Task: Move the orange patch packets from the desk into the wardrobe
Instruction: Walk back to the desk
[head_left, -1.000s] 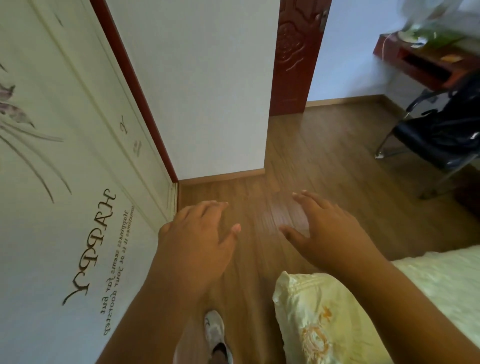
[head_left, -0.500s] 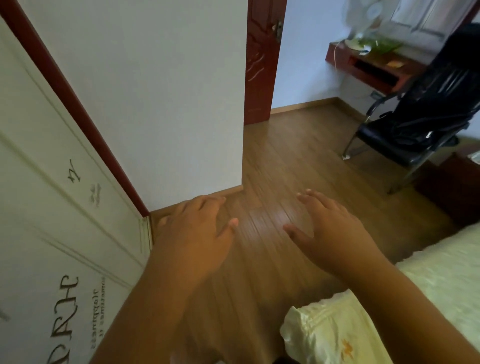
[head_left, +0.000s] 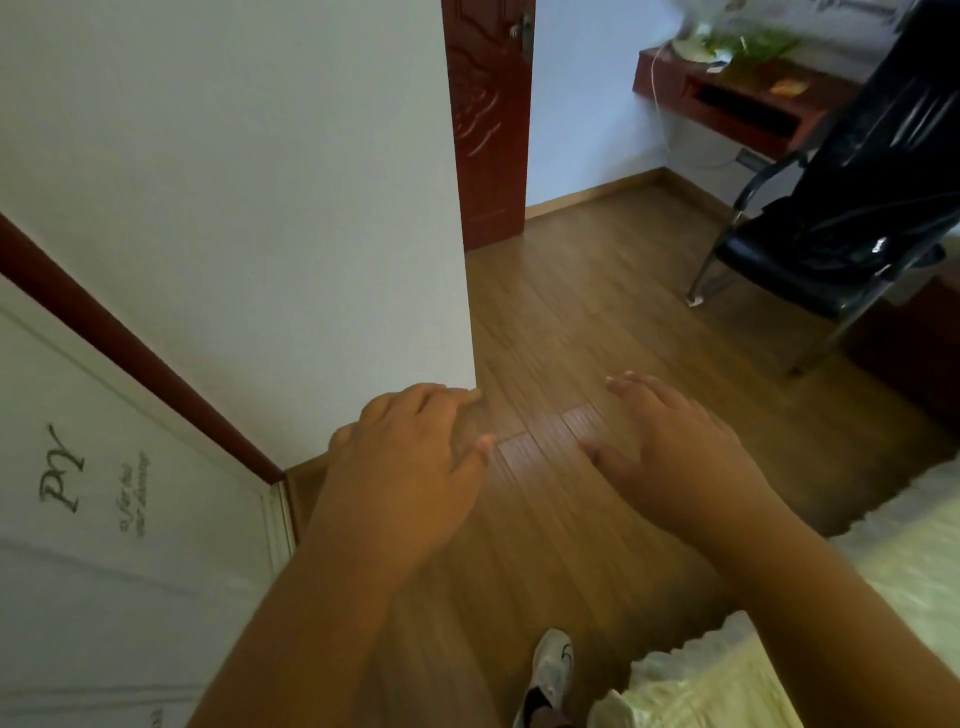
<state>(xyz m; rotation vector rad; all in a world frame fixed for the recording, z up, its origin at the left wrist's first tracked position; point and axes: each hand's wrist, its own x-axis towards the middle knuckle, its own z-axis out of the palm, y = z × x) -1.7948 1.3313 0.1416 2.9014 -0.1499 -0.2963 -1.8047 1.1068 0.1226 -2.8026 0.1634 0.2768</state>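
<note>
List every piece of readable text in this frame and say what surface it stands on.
"PY": large dark letters, cut off at the frame's left edge, on the white wardrobe door.
Two small script lines beside those letters on the same door: too blurred to read.
Nothing readable on the desk, chair, shoe or bedding.

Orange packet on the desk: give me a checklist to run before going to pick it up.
1. Left hand free: ok, open and holding nothing.
2. Right hand free: ok, open and holding nothing.
3. Orange packet located: ok, an orange item lies on the red desk; how many, cannot tell.
4. Floor path clear: ok, bare wood ahead.
5. Access to the desk: not ok, the black chair stands in front of it.
6. Wardrobe door open: not ok, looks shut.
</note>
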